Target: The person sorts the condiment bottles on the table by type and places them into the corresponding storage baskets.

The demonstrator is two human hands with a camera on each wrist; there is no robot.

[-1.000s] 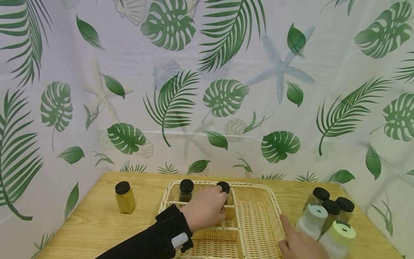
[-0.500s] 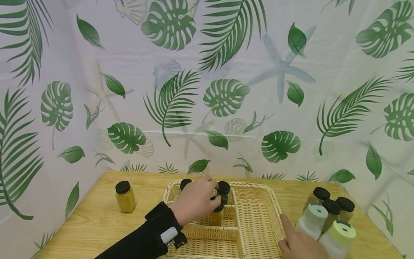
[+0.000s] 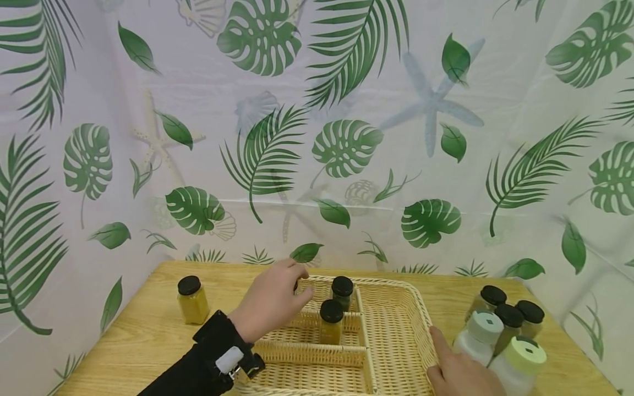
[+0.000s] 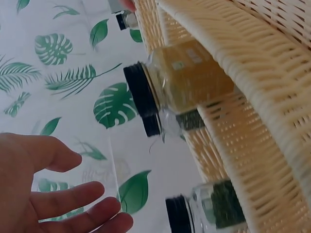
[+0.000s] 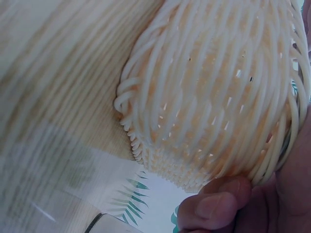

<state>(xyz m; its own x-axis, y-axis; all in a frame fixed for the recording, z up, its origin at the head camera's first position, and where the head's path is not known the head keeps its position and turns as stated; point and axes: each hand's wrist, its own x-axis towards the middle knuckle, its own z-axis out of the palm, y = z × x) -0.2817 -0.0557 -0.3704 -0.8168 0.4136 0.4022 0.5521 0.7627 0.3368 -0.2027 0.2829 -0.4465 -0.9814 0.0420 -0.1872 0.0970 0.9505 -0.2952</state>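
A wicker basket point(image 3: 386, 282) sits on a wooden tabletop point(image 3: 124, 346); its long right-hand compartment point(image 3: 393, 335) lies open to reach from above. Among the left compartments, an amber jar point(image 3: 331, 324) and a dark-green jar point(image 3: 342, 291) stand near the divider point(image 3: 367, 344), while the left hand point(image 3: 271, 300) and a third jar point(image 4: 221, 206) block the back-left corner. The right hand point(image 3: 463, 374) and clustered bottles point(image 3: 508, 316) crowd the right side. Tabletop gives passage between basket and lone yellow jar point(image 3: 193, 305).

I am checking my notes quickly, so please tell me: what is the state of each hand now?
Left hand: open, holding nothing.
Right hand: closed, holding the wicker basket by its rim.
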